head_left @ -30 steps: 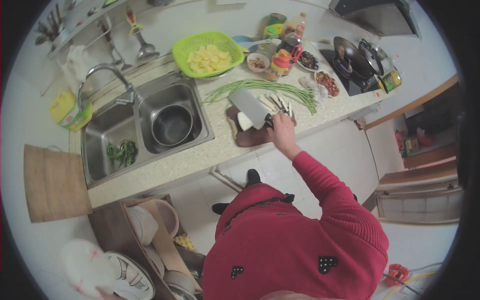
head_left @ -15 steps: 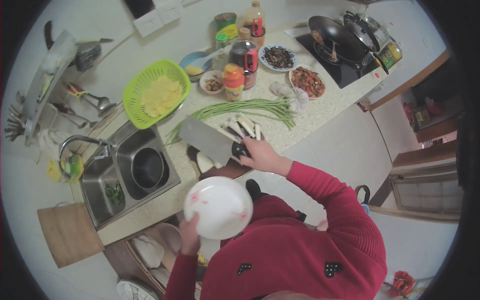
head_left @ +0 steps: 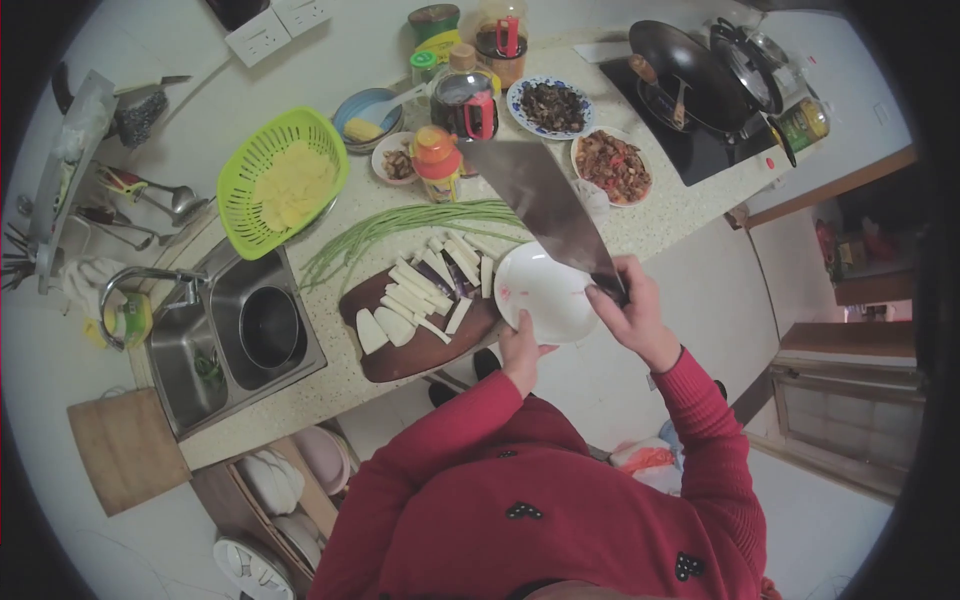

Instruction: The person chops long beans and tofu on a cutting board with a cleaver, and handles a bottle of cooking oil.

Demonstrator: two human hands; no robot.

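Note:
My left hand [head_left: 522, 352] holds a white plate [head_left: 540, 292] at the counter's front edge, right beside a dark wooden cutting board [head_left: 415, 350]. White sliced strips and a few wider pieces [head_left: 425, 290] lie on that board. My right hand [head_left: 632, 312] grips a cleaver [head_left: 540, 202] by its handle, the wide blade raised and angled up over the plate and the counter. Long green beans [head_left: 400, 225] lie just behind the board.
A green colander of yellow pieces [head_left: 282, 183] stands behind the double sink [head_left: 235, 335], which holds a dark pot. Bottles, bowls and plates of food crowd the back counter. A wok [head_left: 685, 75] sits on the stove at right. Dishes fill a low rack [head_left: 270, 500].
My left hand brought the white plate up from below the counter and to the right of the board. My right hand lifted the cleaver off the board and swung it right.

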